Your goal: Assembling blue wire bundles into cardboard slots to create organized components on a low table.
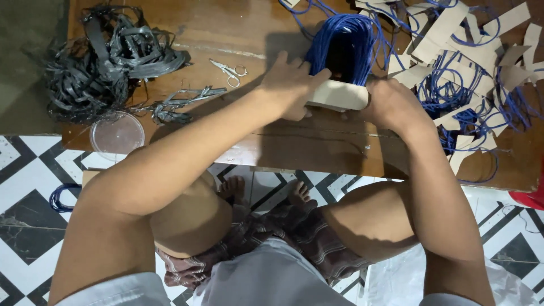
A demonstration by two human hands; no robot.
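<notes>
A thick bundle of blue cord (344, 44) lies on a low wooden table (317, 150), with a tan cardboard strip (339, 95) wrapped across its near end. My left hand (290, 84) presses on the strip's left end, fingers over the top. My right hand (392, 102) grips the strip's right end and the cord under it. Both hands hold the same bundle between them.
Loose tan cardboard strips (453, 28) and tangled blue cord (459, 90) cover the table's right side. A heap of black straps (105, 56) lies at the left, with small scissors (229, 71) and a clear round lid (117, 136). My bare knees and feet are under the table's front edge.
</notes>
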